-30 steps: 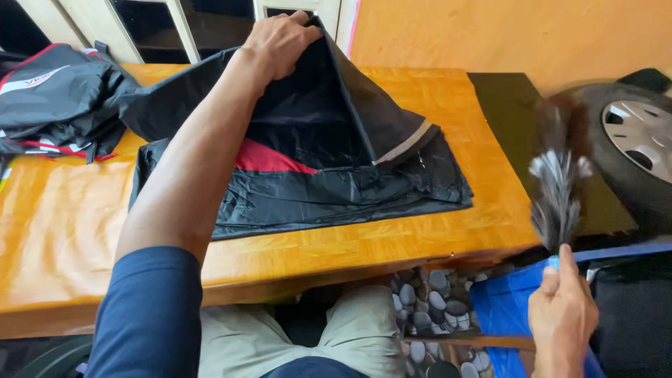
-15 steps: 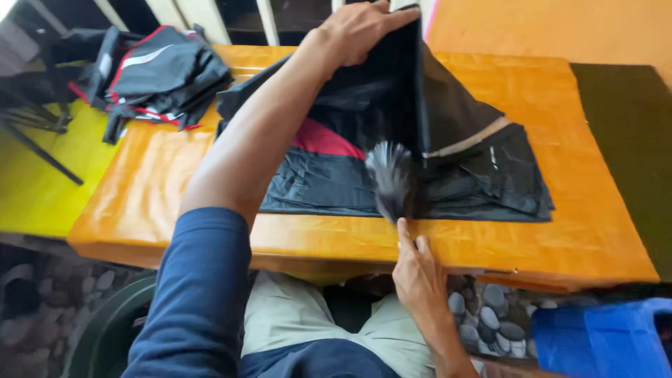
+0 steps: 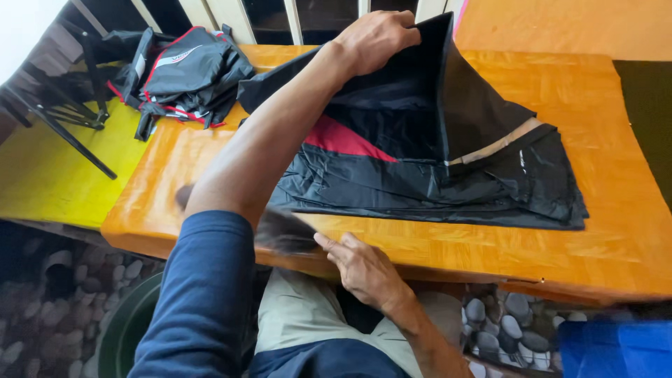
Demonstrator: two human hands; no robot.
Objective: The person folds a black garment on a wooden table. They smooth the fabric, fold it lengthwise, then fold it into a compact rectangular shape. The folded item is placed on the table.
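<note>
The left hand (image 3: 374,38) is closed on the top edge of a black garment (image 3: 448,161), pinching the fabric and lifting one flap up off the table (image 3: 616,231) so it stands like a tent. The rest of the garment lies flat across the middle of the orange wooden table, with a red panel showing underneath and a tan strip along one fold.

The right hand (image 3: 360,269) sits low at the table's near edge, fingers curled around the handle of a dark brush (image 3: 280,231). Its bristle end is smeared by motion and partly hidden behind the left forearm, so its shape is hard to make out.

At the far left corner of the table lies a second bundle, a black-and-red jacket (image 3: 185,77), crumpled. A blue container (image 3: 616,350) shows at the lower right, cut off by the frame; its contents cannot be seen.
</note>
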